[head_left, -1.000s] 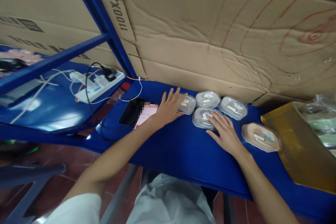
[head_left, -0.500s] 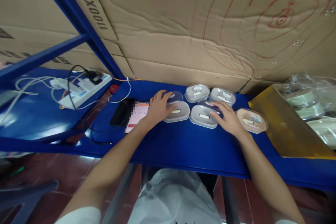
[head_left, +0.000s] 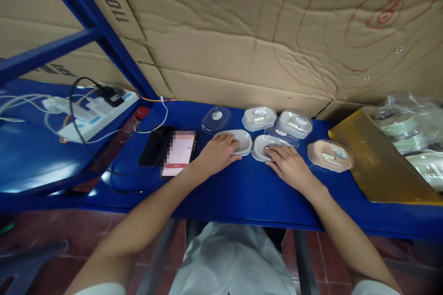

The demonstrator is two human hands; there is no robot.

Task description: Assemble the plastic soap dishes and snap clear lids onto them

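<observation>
My left hand [head_left: 218, 153] lies over the left part of a grey oval dish [head_left: 242, 142], its fingertips curled inside. Its fingers hide whatever they touch there. My right hand [head_left: 284, 160] reaches into a second grey dish [head_left: 259, 147], fingers together, with a small pale piece just visible at the fingertips. A clear lid [head_left: 216, 120] with a round sticker lies behind my left hand. Another clear lid [head_left: 281, 136] lies behind my right hand. Two lidded grey dishes [head_left: 259, 118] [head_left: 294, 124] stand at the back, and a lidded pinkish dish [head_left: 330, 156] stands to the right.
A phone [head_left: 179, 154] and a dark flat object [head_left: 152, 146] lie at the left. Beyond them are a power strip [head_left: 93, 122] and cables. A cardboard box [head_left: 380, 161] with wrapped dishes stands at the right, and a cardboard wall [head_left: 214, 32] rises behind the blue table [head_left: 238, 193].
Both clear lids now lie behind the front dishes, released from my hands. My hands have moved down onto the dishes, their fingers now inside, covering the pale pieces.
</observation>
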